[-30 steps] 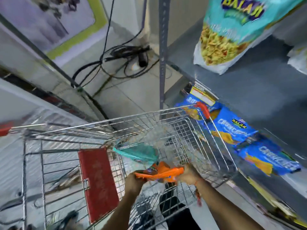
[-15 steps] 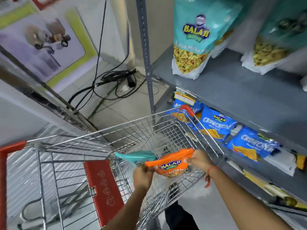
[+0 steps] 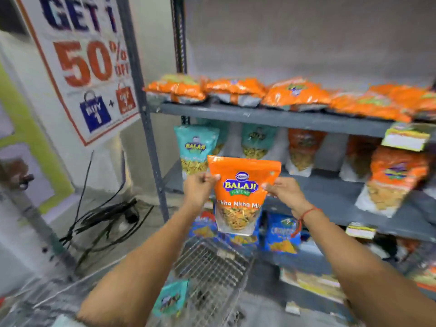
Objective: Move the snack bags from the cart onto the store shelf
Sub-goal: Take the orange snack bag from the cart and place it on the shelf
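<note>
An orange Balaji snack bag [image 3: 240, 192] hangs upright in front of the grey store shelf [image 3: 330, 197]. My left hand [image 3: 199, 187] pinches its upper left edge and my right hand [image 3: 282, 191] pinches its upper right edge. The bag is level with the middle shelf, over the far end of the wire cart [image 3: 212, 267]. A teal snack bag [image 3: 171, 298] lies in the cart below my left forearm. Teal and orange bags stand on the middle shelf behind the held bag.
Orange bags [image 3: 236, 89] lie flat along the upper shelf. Blue chip bags [image 3: 282, 234] fill the lower shelf. A shelf upright [image 3: 144, 109] stands left of the bags. A 50% off poster [image 3: 87, 64] hangs at left, with black cables [image 3: 103, 220] on the floor beneath.
Both hands have lifted the orange bag out of the cart and up to middle-shelf height, turning it upright. The view has tilted up from the cart to the shelves.
</note>
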The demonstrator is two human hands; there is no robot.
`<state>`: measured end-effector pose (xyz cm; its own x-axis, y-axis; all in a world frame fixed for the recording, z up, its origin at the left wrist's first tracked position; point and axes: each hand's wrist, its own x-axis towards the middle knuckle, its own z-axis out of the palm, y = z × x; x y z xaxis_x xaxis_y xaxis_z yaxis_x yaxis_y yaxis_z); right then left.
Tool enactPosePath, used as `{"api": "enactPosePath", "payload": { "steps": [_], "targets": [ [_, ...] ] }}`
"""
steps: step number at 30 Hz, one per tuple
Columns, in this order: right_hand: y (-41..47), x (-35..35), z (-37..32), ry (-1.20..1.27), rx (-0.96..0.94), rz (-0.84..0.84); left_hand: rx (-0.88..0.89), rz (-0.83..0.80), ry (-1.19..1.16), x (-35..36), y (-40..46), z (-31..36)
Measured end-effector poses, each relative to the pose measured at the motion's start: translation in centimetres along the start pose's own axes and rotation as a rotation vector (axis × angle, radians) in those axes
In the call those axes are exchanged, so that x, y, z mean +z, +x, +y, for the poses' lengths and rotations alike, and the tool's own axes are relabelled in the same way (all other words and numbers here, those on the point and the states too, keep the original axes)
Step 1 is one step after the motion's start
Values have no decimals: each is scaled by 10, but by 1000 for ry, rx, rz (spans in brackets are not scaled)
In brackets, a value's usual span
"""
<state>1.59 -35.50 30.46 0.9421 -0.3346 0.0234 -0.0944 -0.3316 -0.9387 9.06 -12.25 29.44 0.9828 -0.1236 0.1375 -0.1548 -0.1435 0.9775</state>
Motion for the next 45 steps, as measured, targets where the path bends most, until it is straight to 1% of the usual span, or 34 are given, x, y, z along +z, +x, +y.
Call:
{"api": "enactPosePath", "payload": {
  "steps": [2,5,7,9,12,14,20,27,31,36,43,45],
  "targets": [
    [-8,-29,-38,18,-84,75,40,-40,-1,7,15,41],
    [-13,-75,-82,14,-168,214,93,-121,-65,27,34,100],
    [-14,-103,-103,-1,-205,289,123,-138,-107,42,33,142],
    [-14,-126,-116,2,-240,326,140,-158,-144,57,36,171],
    [-16,-150,-123,24,-244,390,147,-176,-150,76,42,190],
    [-16,-159,-122,29,-232,392,157,-195,-157,86,44,193],
    [-4,-166,-100,37,-208,381,120,-228,-161,106,55,177],
    [29,-172,-35,16,-101,350,35,-227,-139,148,69,125],
    [56,-184,14,3,-38,348,-28,-233,-90,189,80,86],
    [96,-208,58,16,28,348,-100,-242,-107,252,102,51],
    [161,-246,114,-11,79,361,-158,-138,-128,329,133,21],
    [169,-250,122,9,77,353,-176,-126,-131,340,139,18]
  ]
}}
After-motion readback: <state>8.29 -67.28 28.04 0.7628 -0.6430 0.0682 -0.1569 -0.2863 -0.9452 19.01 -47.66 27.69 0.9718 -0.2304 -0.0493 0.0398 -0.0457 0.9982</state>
